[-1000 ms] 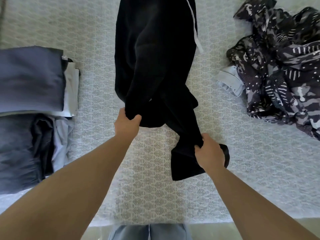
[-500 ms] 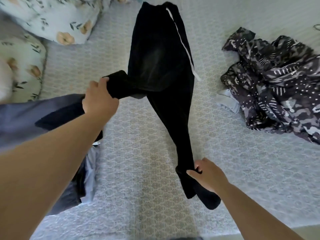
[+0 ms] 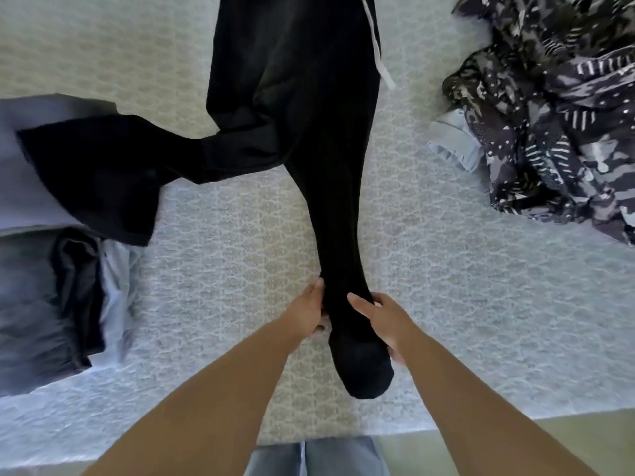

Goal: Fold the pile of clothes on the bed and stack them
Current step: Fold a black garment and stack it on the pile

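Black trousers [image 3: 295, 108]: these lie lengthwise down the middle of the bed [image 3: 223, 255], waist end cut off by the top edge, one leg running straight toward you and the other flung sideways to your left, its hem draped over the folded stack [image 3: 44, 166].
Left hand [image 3: 305, 312]: you have it against the left edge of the near leg just above the cuff, thumb along the cloth; whether the fingers curl under and grip is hidden, so I cannot tell.
Right hand [image 3: 381, 319]: it grips the same leg from the right, fingers wrapped over the fabric.
Done so far: a stack of folded grey and blue items sits at your left, at least two layers, so part of the pile looks dealt with.
Left to do: the trousers are not yet folded; by my judgement you need to bring the stray leg over onto the straight one, fold, then stack. The patterned garments [image 3: 556, 108] at your right lie crumpled, with a pale blue piece [image 3: 453, 139] poking out beneath.
Hard to make out: how many items the crumpled heap holds, and how many the stack does, since its left side is out of frame and blurred. The white drawstring [image 3: 379, 53] shows only in part.
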